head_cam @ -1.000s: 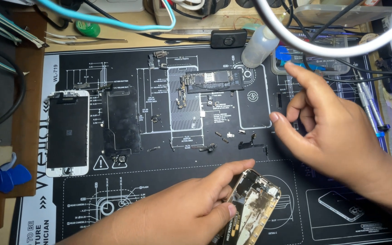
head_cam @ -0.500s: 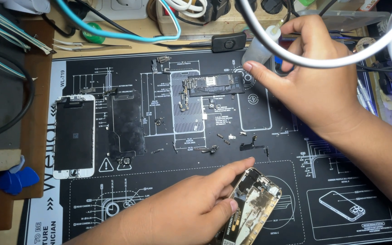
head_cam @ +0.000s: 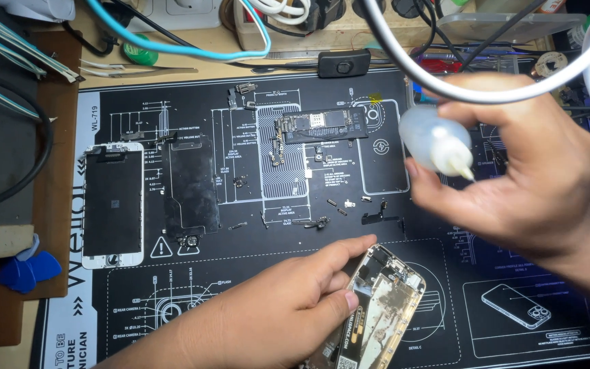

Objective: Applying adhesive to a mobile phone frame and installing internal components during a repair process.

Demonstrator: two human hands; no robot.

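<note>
- On the black repair mat [head_cam: 240, 287], the left hand [head_cam: 268, 314] pinches the opened phone housing [head_cam: 377, 307] by its long edges, thumb on the near side, fingers over the far rim.
- That shell looks light, stiff and thin, with bare parts inside; the edges seem the safe place to grip, not the interior.
- Up to the right, the right hand [head_cam: 520, 178] is closed around a small translucent squeeze bottle [head_cam: 435, 143], nozzle pointing right and down. It looks soft-walled and light; a hard squeeze would likely spill.
- Half a second ago that hand was reaching at the mat's top edge; now it is lower, bottle in grasp.
- Further left lie a logic board [head_cam: 322, 124], screen panel [head_cam: 112, 203] and blue picks [head_cam: 25, 268].
</note>
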